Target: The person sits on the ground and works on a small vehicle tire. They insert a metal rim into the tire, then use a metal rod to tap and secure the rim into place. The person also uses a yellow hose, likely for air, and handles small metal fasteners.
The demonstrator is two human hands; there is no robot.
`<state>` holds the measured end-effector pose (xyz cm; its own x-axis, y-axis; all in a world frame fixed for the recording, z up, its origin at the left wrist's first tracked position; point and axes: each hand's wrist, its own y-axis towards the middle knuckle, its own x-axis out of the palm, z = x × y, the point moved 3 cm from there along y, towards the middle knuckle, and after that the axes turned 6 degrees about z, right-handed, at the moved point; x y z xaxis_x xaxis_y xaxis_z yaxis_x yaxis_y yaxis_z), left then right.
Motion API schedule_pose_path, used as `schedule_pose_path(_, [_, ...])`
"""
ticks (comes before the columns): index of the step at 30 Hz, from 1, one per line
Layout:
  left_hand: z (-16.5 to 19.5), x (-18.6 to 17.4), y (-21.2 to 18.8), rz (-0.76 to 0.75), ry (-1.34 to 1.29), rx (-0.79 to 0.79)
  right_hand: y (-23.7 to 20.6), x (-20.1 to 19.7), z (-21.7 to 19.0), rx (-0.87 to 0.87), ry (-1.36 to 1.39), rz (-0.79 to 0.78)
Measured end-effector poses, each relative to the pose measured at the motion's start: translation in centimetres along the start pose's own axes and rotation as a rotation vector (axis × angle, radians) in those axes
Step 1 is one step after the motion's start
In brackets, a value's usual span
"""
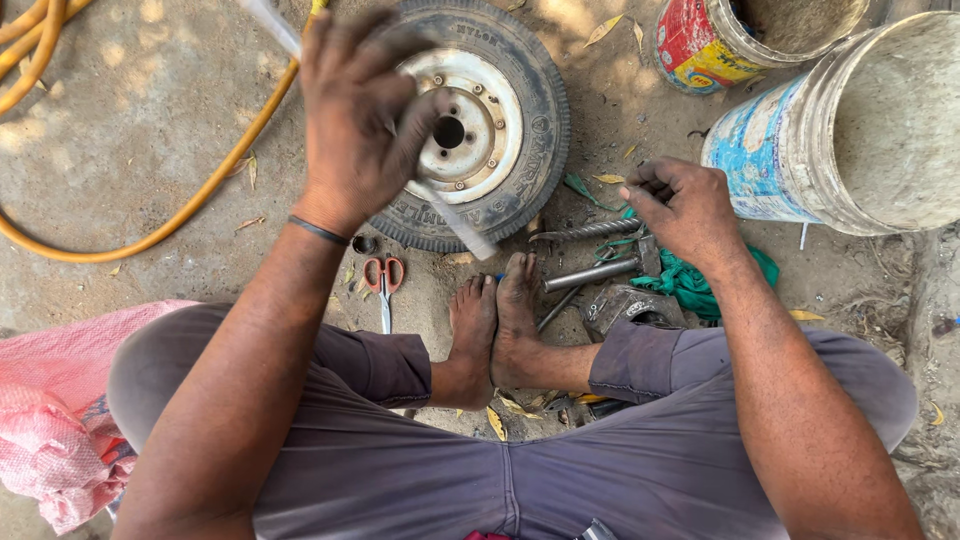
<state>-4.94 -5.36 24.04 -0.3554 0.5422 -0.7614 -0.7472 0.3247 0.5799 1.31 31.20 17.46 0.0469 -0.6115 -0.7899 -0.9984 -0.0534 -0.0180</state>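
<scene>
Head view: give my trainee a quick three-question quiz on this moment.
1. True or false: the scissors lie on top of the small wheel.
2. What does the left hand hold? A) a blurred pale strip B) a bucket C) a hose
3. Which hand is over the metal tools by the green cloth?

Key: 1 false, they lie on the ground; 2 A; 3 the right hand.

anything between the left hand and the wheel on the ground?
Only what it holds. The left hand, motion-blurred, hovers over the small wheel gripping a pale strip that crosses the tyre. Nothing else visible intervenes.
</scene>
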Motion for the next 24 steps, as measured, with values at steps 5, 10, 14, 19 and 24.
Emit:
schedule_pose_path(5, [-2.2, 1.8, -2.8, 0.174, -0.070, -0.273, 0.1, 0.1, 0.1, 0.032, 0.021, -0.016])
schedule_pose_path(10, [-3.3, 0.4, -2.2, -0.061, -0.379, -0.328, 0.0, 0.3, 0.1, 0.017, 0.002, -0.022])
schedule_pose_path(14, [-2.6, -1.9, 0.5, -0.362, -0.395, -0.235, -0.1, 0.4, 0.3, 0.021, 0.017, -0.021])
schedule_pose_path(19, [1.0, -2.1, 1.7, -0.254, 0.217, -0.390, -0.2, 0.5, 0.8, 0.031, 0.000, -0.031])
schedule_pose_path(24, [0.6, -3.6, 2.5, -0.271, -0.146, 0.011, -0.1, 0.9, 0.9, 0.057, -0.004, -0.053])
